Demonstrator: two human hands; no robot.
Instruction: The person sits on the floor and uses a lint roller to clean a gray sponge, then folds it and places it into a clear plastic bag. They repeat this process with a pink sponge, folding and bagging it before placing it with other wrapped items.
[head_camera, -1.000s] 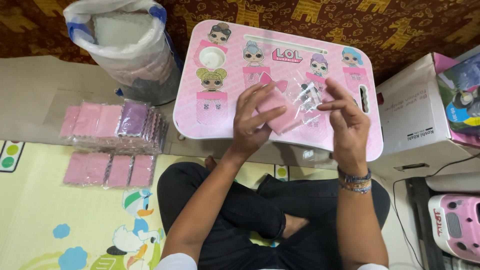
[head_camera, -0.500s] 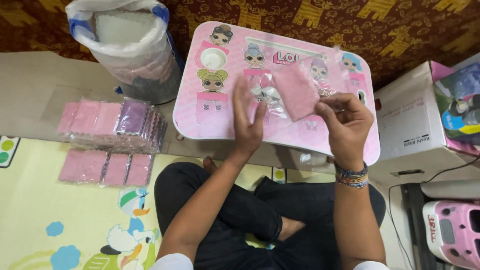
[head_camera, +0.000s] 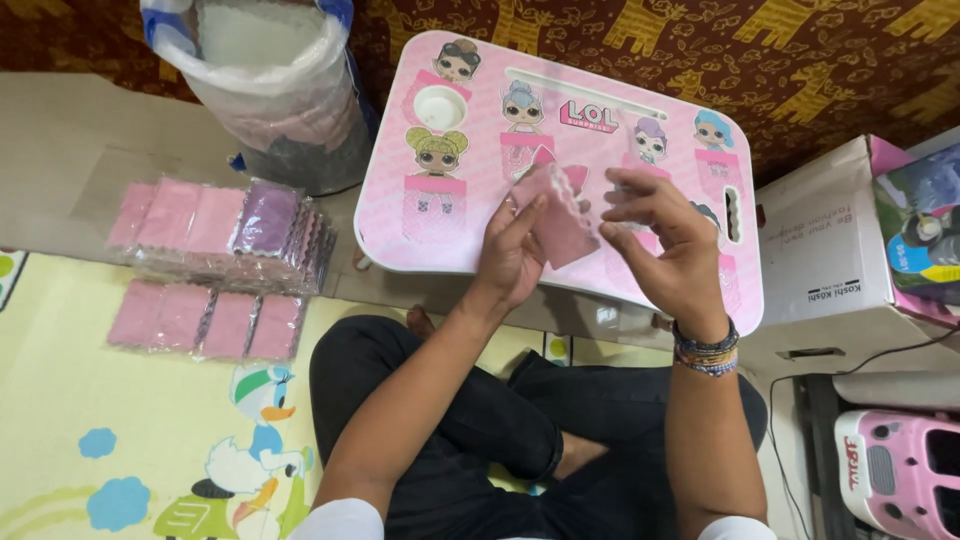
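Seated cross-legged on a yellow cartoon-printed floor mat (head_camera: 120, 420), the person is working over a small pink lap table with doll pictures and a round cup recess (head_camera: 420, 215).

The left hand (head_camera: 510, 255) is holding a pink scallop-edged cloth piece (head_camera: 562, 215) above the table's middle, thumb on one side and fingers closed along its left edge; the piece is sitting tilted, its upper corner pointing toward the far rim. The right hand (head_camera: 670, 245), wearing beaded bracelets (head_camera: 706, 352) at the wrist, is hovering just beside the cloth's right edge with fingers curled and loosely spread. Whether it is pinching anything is unclear; something thin and clear may be between its fingertips, but I cannot tell.

To the left, flat pink packets in clear wrap (head_camera: 215, 225) are lying stacked in a row, with a second row of single pink packets (head_camera: 205, 322) nearer on the mat. A large clear plastic sack of pink material (head_camera: 275, 85) is standing behind them. A white cardboard box (head_camera: 825, 260) is sitting at the right.
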